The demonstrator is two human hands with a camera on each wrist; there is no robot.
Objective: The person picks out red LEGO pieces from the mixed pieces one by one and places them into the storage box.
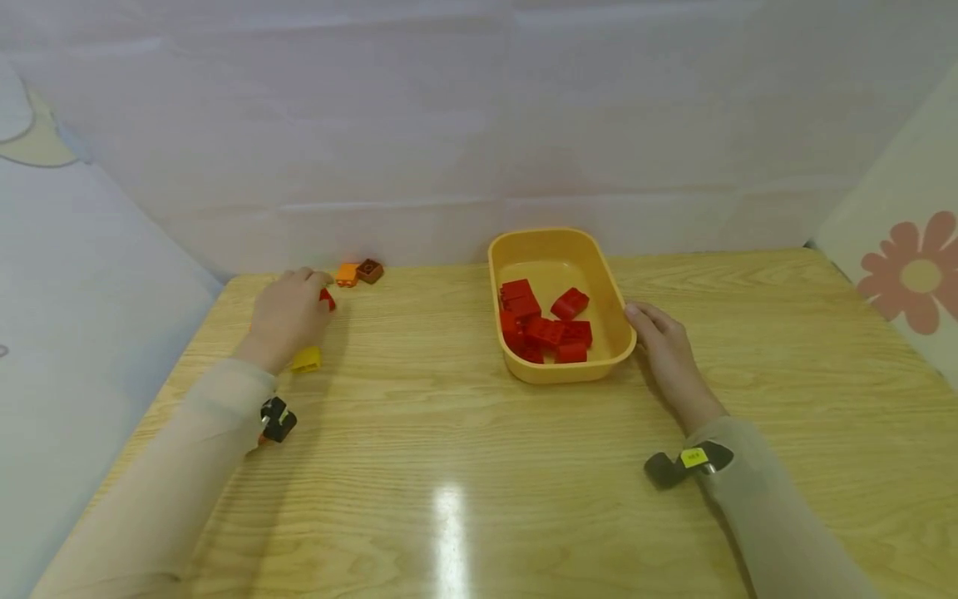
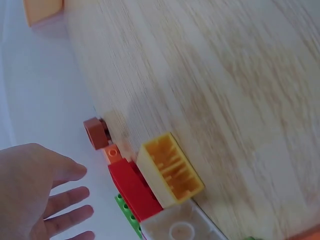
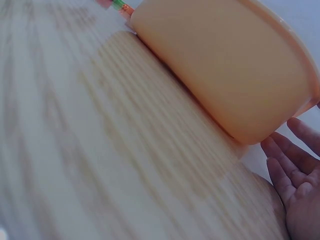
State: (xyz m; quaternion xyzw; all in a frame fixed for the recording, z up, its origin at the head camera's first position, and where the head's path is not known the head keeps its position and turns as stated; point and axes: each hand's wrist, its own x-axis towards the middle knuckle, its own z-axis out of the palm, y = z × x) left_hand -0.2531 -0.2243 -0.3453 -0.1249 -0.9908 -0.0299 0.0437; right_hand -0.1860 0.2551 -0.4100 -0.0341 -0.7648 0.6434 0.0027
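My left hand (image 1: 288, 314) reaches over several toy building bricks at the table's left side. Its fingers are spread loosely and hold nothing. Beside them in the left wrist view lie a red brick (image 2: 132, 190), a green brick (image 2: 129, 216), a white brick (image 2: 182, 225) and a yellow brick (image 2: 172, 167) with its hollow side showing. My right hand (image 1: 666, 353) holds a yellow plastic bin (image 1: 621, 333) by its right side, thumb at the rim and fingers against the outer wall. Several red bricks (image 1: 544, 331) lie inside the bin, mostly toward its near end.
An orange brick (image 1: 347, 274) and a brown brick (image 1: 370, 270) lie at the table's back edge, past my left hand. Behind the wooden table (image 1: 419, 416) rises a pale covered wall (image 1: 359, 125). A panel with a pink flower (image 1: 920, 274) stands at the right.
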